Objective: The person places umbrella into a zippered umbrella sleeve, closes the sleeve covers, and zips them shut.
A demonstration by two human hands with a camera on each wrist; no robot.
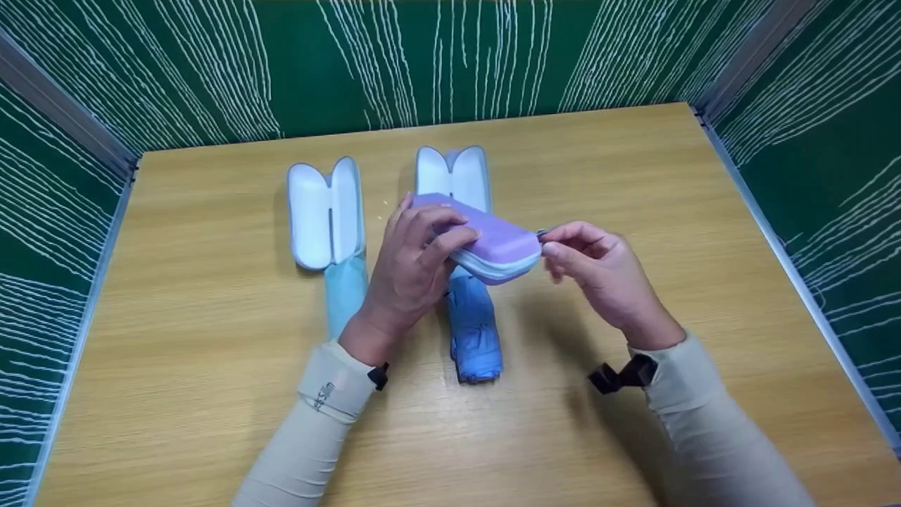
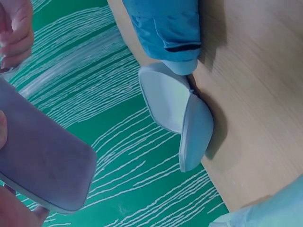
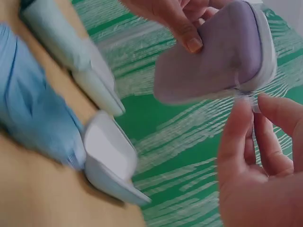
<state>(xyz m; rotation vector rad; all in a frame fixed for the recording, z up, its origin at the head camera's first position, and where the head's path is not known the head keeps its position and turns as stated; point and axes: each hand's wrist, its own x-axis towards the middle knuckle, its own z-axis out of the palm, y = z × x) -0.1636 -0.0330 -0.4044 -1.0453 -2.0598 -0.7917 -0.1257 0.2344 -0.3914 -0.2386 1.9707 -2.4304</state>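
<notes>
My left hand (image 1: 415,274) grips a purple zip case (image 1: 496,229) from its far side, thumb and fingers around it, above the table. The case looks closed, with a pale band along its edge. At the case's right end, my right hand (image 1: 598,271) pinches what looks like the zipper pull (image 3: 245,94) between thumb and finger. The purple case (image 2: 47,146) fills the lower left of the left wrist view. Behind and below it lie an open case (image 1: 470,172) with white lining and a rolled blue umbrella (image 1: 475,334).
On the left, another open white-lined case (image 1: 310,218) lies with a rolled teal umbrella (image 1: 345,296) at its near end, partly behind my left hand. The wooden table (image 1: 176,366) is bordered by green walls (image 1: 338,84) with white wavy lines.
</notes>
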